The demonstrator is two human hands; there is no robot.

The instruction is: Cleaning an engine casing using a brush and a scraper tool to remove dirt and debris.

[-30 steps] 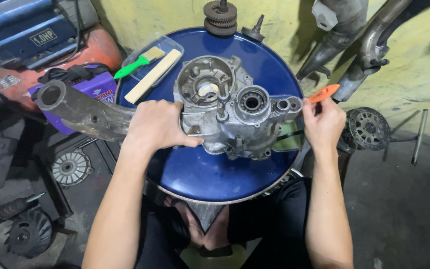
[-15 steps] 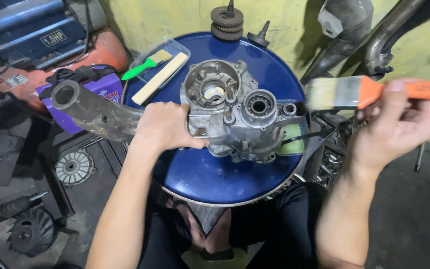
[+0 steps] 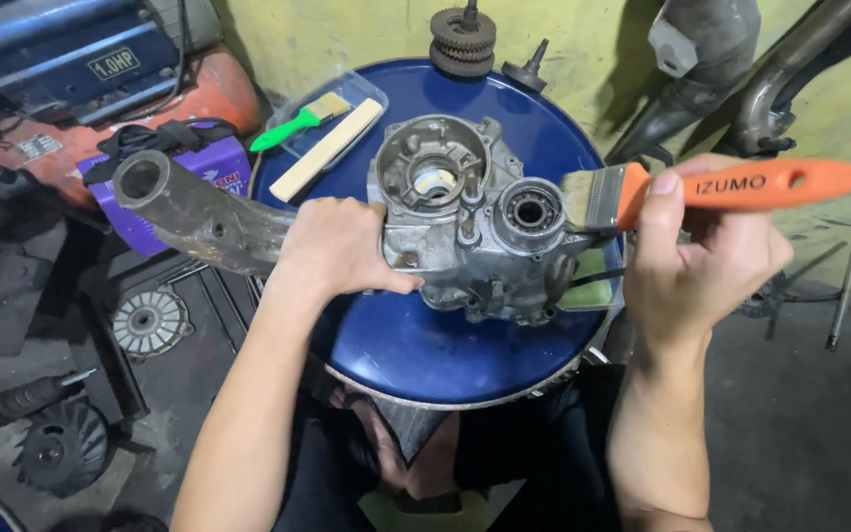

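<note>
Head view. We find our left hand [image 3: 337, 246] laid on the left side of a grey metal engine casing [image 3: 470, 222], its fingers [image 3: 391, 284] wrapped over the casing's lower left edge and pressing it down. The casing rests on the blue drum top [image 3: 425, 345] that serves as the counter, directly to the right of those fingers. Our right hand [image 3: 701, 261] is raised right of the casing, its fingers [image 3: 657, 212] clamped round the orange handle of a flat paintbrush [image 3: 721, 187]. The brush lies level, bristles pointing left and just beside the casing's round bearing seat [image 3: 531, 212]; whether they touch it we cannot tell. Beyond the left fingers, at the drum's far edge, a clear tray [image 3: 371, 94] carries a green-handled brush [image 3: 297, 120] and a pale wooden stick [image 3: 327, 150]. A stack of gears [image 3: 463, 41] stands farther back. Left of the left fingers a rusted metal arm [image 3: 199, 212] juts outward.
</note>
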